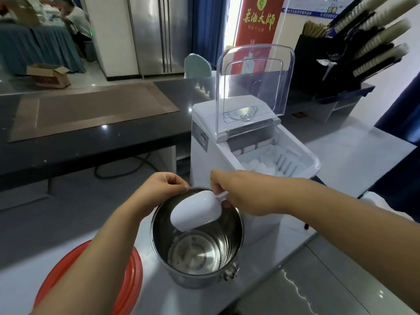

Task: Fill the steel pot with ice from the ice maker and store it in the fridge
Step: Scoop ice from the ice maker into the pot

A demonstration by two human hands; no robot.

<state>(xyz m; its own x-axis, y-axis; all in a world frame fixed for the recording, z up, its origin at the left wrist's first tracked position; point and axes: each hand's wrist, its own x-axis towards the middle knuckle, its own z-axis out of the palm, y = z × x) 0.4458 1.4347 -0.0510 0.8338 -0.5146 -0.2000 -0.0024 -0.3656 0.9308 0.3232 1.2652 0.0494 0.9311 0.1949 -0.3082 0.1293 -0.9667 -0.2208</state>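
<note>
The steel pot [231,237] stands on the white counter, tilted toward me, and its shiny bottom shows no ice that I can make out. My left hand [162,186] grips the pot's far rim. My right hand [229,189] holds the handle of a white plastic ice scoop [193,211], turned mouth-down over the pot's opening. Just behind the pot is the white ice maker [204,142] with its clear lid [254,87] raised and ice cubes [261,165] in its basket. A steel double-door fridge [159,35] stands at the back of the room.
A red round lid or basin [129,276] lies at the pot's left, under my left forearm. A dark counter with a brown mat [91,110] runs behind. A black rack of stacked paper cups [354,48] stands at the back right. A cardboard box [48,75] sits on the floor.
</note>
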